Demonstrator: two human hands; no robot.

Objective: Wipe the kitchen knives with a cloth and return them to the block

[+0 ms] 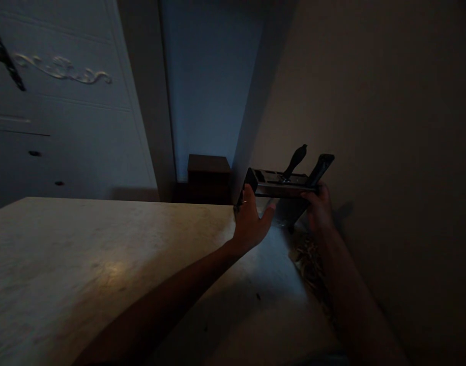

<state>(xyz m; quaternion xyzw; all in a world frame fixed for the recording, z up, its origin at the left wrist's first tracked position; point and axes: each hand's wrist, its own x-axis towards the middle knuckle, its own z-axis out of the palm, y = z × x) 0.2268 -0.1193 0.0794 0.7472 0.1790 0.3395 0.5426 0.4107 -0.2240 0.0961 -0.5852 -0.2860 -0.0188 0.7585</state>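
Note:
A dark knife block (281, 185) stands at the far right corner of a pale marble counter (84, 264), against the wall. A black knife handle (295, 160) and another dark handle (321, 168) stick up from its top. My left hand (252, 221) presses on the block's left end, fingers curled up over its edge and thumb spread below. My right hand (320, 207) grips the block's right end, fingers wrapped round it. The room is very dim.
A pale patterned heap (311, 264) lies on the counter under my right forearm. A beige wall (389, 127) runs close on the right. Past the counter's far edge are a dark wooden box (209, 173), a blue-lit opening and a white ornamented door (65, 101).

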